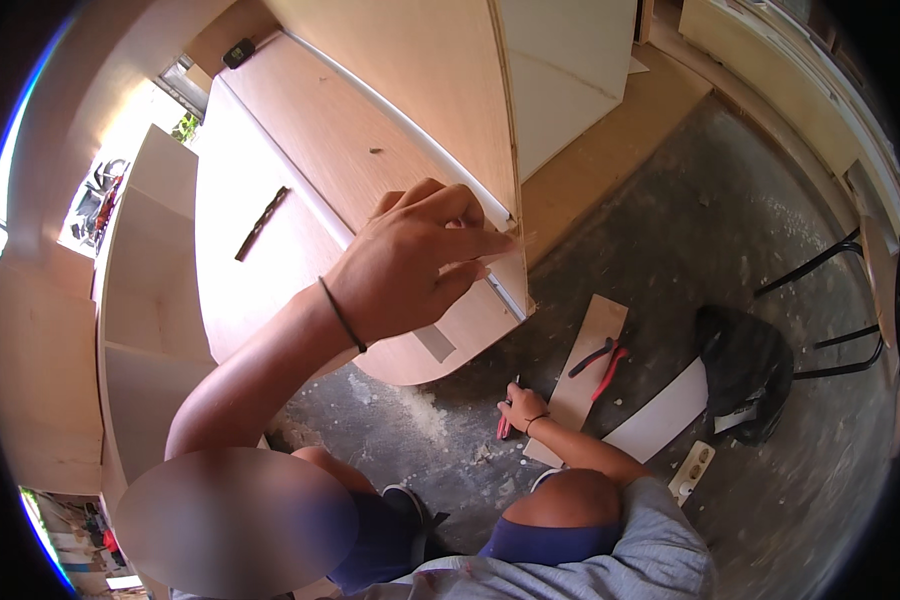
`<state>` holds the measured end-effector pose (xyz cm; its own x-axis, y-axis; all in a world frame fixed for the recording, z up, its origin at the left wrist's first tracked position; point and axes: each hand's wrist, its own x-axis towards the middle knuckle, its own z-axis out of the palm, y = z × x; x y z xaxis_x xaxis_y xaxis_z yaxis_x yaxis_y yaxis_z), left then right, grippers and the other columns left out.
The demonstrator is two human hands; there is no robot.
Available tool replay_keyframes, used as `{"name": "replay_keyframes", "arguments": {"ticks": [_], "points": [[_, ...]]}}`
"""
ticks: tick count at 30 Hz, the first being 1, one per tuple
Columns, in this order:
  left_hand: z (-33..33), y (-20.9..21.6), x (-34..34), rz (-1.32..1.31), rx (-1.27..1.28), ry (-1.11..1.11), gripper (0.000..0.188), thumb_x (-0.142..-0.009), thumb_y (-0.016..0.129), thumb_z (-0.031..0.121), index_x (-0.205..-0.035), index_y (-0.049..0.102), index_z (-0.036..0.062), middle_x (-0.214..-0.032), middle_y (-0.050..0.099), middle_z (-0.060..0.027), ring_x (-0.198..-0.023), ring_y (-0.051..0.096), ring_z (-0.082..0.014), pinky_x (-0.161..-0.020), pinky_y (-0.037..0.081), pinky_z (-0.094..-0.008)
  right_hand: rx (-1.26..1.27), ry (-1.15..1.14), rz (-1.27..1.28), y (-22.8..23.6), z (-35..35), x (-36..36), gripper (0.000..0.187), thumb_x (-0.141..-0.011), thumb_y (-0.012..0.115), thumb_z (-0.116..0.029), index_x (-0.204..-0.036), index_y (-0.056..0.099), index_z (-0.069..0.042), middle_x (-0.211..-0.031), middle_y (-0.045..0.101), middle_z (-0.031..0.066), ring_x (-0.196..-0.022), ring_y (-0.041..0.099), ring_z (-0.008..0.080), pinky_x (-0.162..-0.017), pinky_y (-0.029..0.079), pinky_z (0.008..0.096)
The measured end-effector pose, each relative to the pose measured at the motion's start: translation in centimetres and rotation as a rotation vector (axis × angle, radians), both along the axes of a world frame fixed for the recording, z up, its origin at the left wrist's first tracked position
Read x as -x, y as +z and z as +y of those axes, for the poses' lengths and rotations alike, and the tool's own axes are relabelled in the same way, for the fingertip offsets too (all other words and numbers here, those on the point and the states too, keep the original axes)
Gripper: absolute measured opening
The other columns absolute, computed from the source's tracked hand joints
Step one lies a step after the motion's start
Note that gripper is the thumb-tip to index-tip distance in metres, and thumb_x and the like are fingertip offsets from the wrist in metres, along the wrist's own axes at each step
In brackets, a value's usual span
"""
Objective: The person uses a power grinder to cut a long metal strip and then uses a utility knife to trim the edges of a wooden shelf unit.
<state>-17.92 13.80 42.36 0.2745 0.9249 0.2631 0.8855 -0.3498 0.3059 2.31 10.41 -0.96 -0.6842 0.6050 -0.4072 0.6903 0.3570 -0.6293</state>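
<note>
My left hand [400, 262] is raised above the corner of a light wood-grain panel assembly [345, 130], its fingers bent and thumb and forefinger drawn into a pinch. Anything between those fingertips is too small to make out. A dark band circles that wrist. Low on the right, close to the floor, my right hand [525, 407] is closed around a red-handled tool [503, 428]; its working end is too small to identify. Beside that hand lies a wooden strip [590, 340], with red-and-black pliers [600, 368] on it. White strips [405, 122] run along the panel.
A dark slim bar [261, 224] and a small black device [238, 53] rest on the panels. White board [660, 412], black cloth [745, 365], a power strip [692, 472] and a black-legged chair [835, 300] occupy the right. An open cabinet [150, 300] stands left.
</note>
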Motion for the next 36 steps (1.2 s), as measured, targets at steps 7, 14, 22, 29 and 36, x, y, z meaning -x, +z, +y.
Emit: {"name": "replay_keyframes", "arguments": {"ticks": [7, 14, 22, 29, 36], "points": [[-2.2, 0.4, -3.0, 0.163, -0.028, 0.182, 0.04, -0.075, 0.068, 0.002, -0.114, 0.067, 0.0135, -0.109, 0.055, -0.0071, -0.105, 0.055, -0.0261, -0.091, 0.042, -0.0408, 0.234, -0.422, 0.649, 1.8, 1.0, -2.5, 0.034, -0.08, 0.065, -0.011, -0.105, 0.042, -0.007, -0.073, 0.059, 0.0121, -0.067, 0.064, 0.0281, -0.06, 0.053, 0.037], [-4.0, -1.8, -6.3, 0.291, -0.184, 0.475, 0.037, -0.076, 0.065, 0.006, -0.113, 0.066, 0.0112, -0.117, 0.054, -0.011, -0.112, 0.053, -0.0273, -0.093, 0.041, -0.0427, 0.53, -0.506, 0.983, 19.7, 12.6, -7.5, 0.039, -0.08, 0.049, 0.002, -0.119, 0.042, -0.003, -0.087, 0.061, 0.0089, -0.069, 0.063, 0.0167, -0.057, 0.053, 0.0289], [-3.8, -4.1, -6.5, 0.15, -0.317, 0.491, 0.038, -0.07, 0.065, 0.006, -0.108, 0.066, 0.0126, -0.117, 0.054, -0.0115, -0.114, 0.051, -0.0295, -0.093, 0.043, -0.0426, -0.685, 0.203, 0.448, 38.5, 19.8, -5.0, 0.028, -0.083, 0.06, -0.005, -0.11, 0.056, -0.002, -0.084, 0.063, 0.015, -0.07, 0.064, 0.0291, -0.062, 0.05, 0.0343], [-4.0, -5.3, -5.7, 0.045, -0.363, 0.472, 0.04, -0.069, 0.066, 0.008, -0.108, 0.066, 0.0142, -0.116, 0.053, -0.0114, -0.112, 0.051, -0.0304, -0.092, 0.042, -0.0433, -0.922, 0.543, 0.43, 39.9, 19.7, -1.1, 0.02, -0.083, 0.064, -0.007, -0.1, 0.055, -0.006, -0.082, 0.062, 0.0134, -0.071, 0.062, 0.0342, -0.057, 0.047, 0.0398], [-3.8, -5.7, -5.3, 0.01, -0.392, 0.458, 0.039, -0.068, 0.066, 0.01, -0.107, 0.067, 0.0143, -0.114, 0.054, -0.0111, -0.109, 0.052, -0.0304, -0.09, 0.042, -0.0431, -1.078, 0.634, 0.382, 40.3, 20.6, 0.8, 0.018, -0.082, 0.064, -0.008, -0.097, 0.054, -0.008, -0.081, 0.062, 0.0104, -0.069, 0.062, 0.0338, -0.055, 0.045, 0.0417]]}}
